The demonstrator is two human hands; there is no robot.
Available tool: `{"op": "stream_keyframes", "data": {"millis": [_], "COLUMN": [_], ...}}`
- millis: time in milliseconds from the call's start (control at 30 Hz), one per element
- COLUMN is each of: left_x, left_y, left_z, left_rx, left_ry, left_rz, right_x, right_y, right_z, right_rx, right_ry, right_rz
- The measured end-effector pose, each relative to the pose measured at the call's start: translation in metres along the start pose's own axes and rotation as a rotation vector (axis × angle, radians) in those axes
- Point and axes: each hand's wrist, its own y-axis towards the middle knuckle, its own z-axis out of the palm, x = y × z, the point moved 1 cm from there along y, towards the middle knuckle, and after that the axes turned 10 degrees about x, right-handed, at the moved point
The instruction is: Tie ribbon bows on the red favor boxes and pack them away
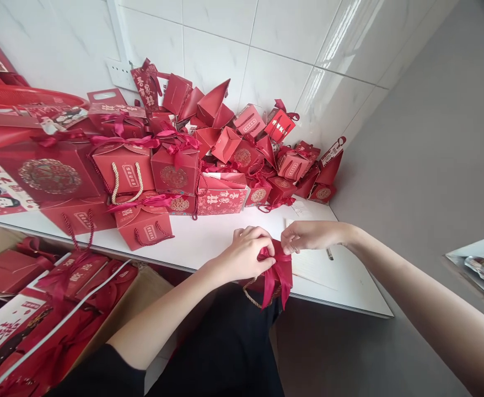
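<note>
A dark red gift box (257, 283) with a gold rope handle (250, 296) sits at the front edge of the white table, partly hidden by my hands. A magenta ribbon (282, 271) is gathered on its top, with two tails hanging down the front. My left hand (252, 251) is closed on the ribbon, its thumb and fingers pinched over the middle of the box. My right hand (304, 236) is at the box's right side with curled fingers, close to the ribbon; what lies between its fingertips is hidden.
Many red gift boxes (176, 171) are piled along the tiled wall (217, 49). Paper and a pen (329, 253) lie right of my hands on the table (361, 275). A carton of red boxes (143, 286) stands below left, crossed by a white cable (60, 325). A grey partition (424, 165) rises at right.
</note>
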Motion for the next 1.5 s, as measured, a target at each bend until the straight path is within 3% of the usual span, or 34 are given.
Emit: {"op": "stream_keyframes", "data": {"millis": [333, 533, 667, 867, 1200, 1500], "left_x": [-0.003, -0.004, -0.004, -0.004, -0.001, 0.003], "left_y": [-0.001, -0.003, -0.004, -0.003, -0.001, 0.001], "left_z": [0.002, 0.002, 0.002, 0.004, 0.006, 0.004], "left_rx": [-0.063, -0.051, -0.020, -0.014, -0.063, -0.059], "left_ry": [-0.010, 0.043, 0.064, 0.050, -0.055, -0.121], "left_rz": [0.059, 0.074, 0.075, 0.085, 0.085, 0.105], "right_x": [0.000, -0.011, -0.013, -0.015, -0.019, -0.018], "right_y": [0.003, 0.006, 0.009, 0.014, 0.001, 0.007], "right_z": [0.016, 0.019, 0.021, 0.027, 0.045, 0.068], "right_rx": [-0.217, -0.180, -0.270, -0.399, -0.541, -0.680], "right_ry": [-0.016, 0.158, 0.193, 0.388, 0.403, 0.458], "right_rz": [-0.045, -0.100, -0.131, -0.296, -0.243, -0.033]}}
